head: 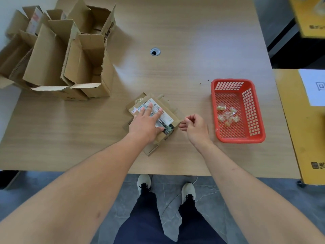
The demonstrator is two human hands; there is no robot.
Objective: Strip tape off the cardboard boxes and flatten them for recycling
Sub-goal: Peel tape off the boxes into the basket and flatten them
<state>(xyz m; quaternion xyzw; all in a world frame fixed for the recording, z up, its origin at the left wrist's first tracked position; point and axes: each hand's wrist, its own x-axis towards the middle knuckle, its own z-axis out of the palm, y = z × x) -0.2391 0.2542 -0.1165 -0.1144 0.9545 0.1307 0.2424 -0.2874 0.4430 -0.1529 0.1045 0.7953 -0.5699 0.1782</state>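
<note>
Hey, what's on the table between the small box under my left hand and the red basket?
Only your right hand, pinching at the small box's edge; otherwise bare table up to the red basket, in the head view.

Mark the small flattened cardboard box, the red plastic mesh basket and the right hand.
Small flattened cardboard box (173, 112), head view, bare right flap.
Red plastic mesh basket (213, 110), head view, left rim.
Right hand (195, 127), head view, back of hand.

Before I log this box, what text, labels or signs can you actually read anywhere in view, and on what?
Small box under the left hand: white shipping label with barcode, print too small to read.
Open carton at far left: dark lettering on its side, foreshortened, unreadable.
Carton flap at far left: red-printed label, blurred.
Yellow surface: dark marking, unreadable.
White sheet: square symbol, cut off.
Nothing legible.
</note>
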